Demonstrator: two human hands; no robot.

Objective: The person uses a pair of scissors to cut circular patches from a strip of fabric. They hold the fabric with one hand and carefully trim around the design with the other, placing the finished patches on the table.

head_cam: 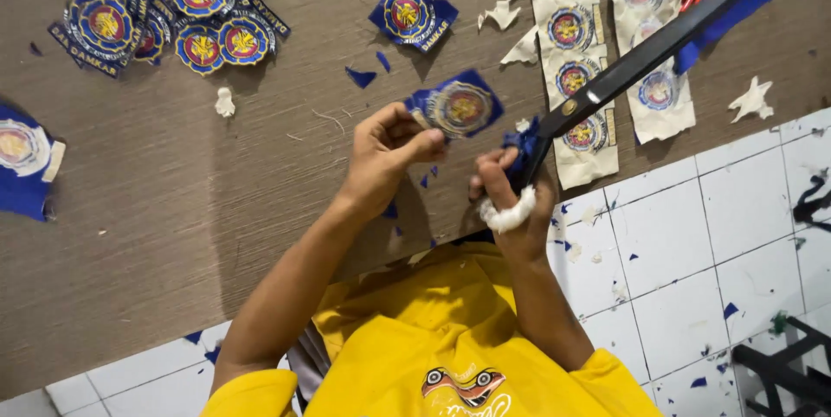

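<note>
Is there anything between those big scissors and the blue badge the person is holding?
Nothing visible does. The left hand pinches the blue badge by its edge, and the scissors in the right hand sit just beside it, with only loose blue scraps around.

Round blue-gold-red embroidered label (460, 108) pinched in left hand (385, 153) at board centre. Heap of matching cut labels (164, 10) top left. Single one (411, 16) top centre. Uncut white-backed label strips (576, 54) top right.
</note>
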